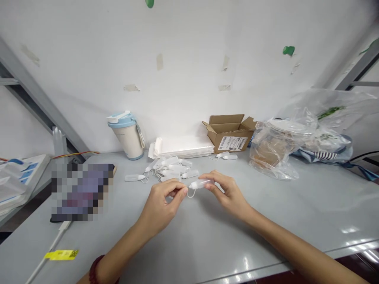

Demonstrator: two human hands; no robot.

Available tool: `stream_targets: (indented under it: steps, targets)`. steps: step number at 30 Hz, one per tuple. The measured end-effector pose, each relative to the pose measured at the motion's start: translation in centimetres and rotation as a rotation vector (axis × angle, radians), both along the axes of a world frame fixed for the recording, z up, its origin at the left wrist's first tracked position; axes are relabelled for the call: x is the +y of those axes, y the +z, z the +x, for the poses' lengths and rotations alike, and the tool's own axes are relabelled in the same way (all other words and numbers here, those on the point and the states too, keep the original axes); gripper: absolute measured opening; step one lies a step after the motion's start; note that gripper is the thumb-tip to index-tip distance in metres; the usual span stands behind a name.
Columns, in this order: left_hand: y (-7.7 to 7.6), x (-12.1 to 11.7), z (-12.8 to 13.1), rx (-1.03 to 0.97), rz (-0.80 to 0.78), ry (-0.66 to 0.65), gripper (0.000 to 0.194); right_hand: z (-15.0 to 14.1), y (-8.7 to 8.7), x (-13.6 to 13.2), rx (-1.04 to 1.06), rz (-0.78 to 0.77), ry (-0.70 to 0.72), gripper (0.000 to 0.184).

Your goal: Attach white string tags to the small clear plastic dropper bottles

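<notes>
A small translucent squeeze bottle point(201, 184) with a white pointed tip lies sideways above the table, its tip towards the left. My right hand point(226, 193) holds its base end between thumb and fingers. From its neck a thin strap loops down to the fingertips of my left hand point(164, 203), which are pinched together at the tip. The small cap there is mostly hidden by those fingers. Just behind my hands lies a pile of similar bottles point(171, 167) with looped straps. One bottle point(134, 178) lies apart at the pile's left.
Behind the pile lies a stack of white boxes or envelopes point(183, 146), beside an open cardboard box point(232, 136). Two bottles point(230, 157) lie before that box. A tumbler point(127, 136) and a pixelated phone-like device point(85, 193) stand left; plastic bags point(275, 150) sit right.
</notes>
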State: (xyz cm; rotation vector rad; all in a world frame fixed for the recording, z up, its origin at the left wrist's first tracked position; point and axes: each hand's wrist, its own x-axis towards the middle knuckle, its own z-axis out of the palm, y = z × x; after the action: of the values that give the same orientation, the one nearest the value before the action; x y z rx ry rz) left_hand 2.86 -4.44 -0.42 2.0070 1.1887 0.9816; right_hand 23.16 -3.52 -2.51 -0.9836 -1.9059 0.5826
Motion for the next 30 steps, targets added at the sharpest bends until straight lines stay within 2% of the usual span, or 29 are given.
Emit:
stream_targets:
  steps: [4,7,8,10,12,14,17,20,24,30]
  targets:
    - [-0.1,-0.1,-0.3,-0.024,0.014,0.002,0.020,-0.1,0.1,-0.1,-0.047,0.097,0.032,0.020]
    - [-0.4,0.5,-0.6,0.039,0.045,0.014,0.018,1.1,0.2,1.3,-0.210,0.280,0.079,0.023]
    - [-0.5,0.7,-0.8,0.059,0.062,0.028,0.018,1.9,0.1,2.1,-0.274,0.355,0.061,0.025]
    - [-0.6,1.3,-1.2,0.075,0.110,0.086,0.019,3.9,-0.3,4.0,-0.365,0.396,-0.113,0.028]
    - [-0.6,1.9,-1.6,0.061,0.174,0.177,0.020,5.9,-0.8,5.9,-0.443,0.348,-0.368,0.030]
    - [-0.6,2.4,-2.0,0.028,0.232,0.289,0.020,7.6,-1.5,7.3,-0.549,0.255,-0.550,0.034]
    - [-0.6,3.2,-2.5,-0.047,0.262,0.472,0.027,8.7,-2.3,8.2,-0.721,0.115,-0.607,0.041]
    - [-0.5,3.7,-3.0,-0.108,0.279,0.576,0.034,8.8,-2.9,8.2,-0.835,0.004,-0.598,0.045]
    - [-0.7,4.0,-3.1,-0.114,0.315,0.561,0.029,8.6,-3.0,7.9,-0.882,-0.083,-0.608,0.043]
    - [-1.6,3.5,-2.2,0.001,0.411,0.410,0.022,8.4,-2.4,7.3,-0.849,-0.097,-0.625,0.030]
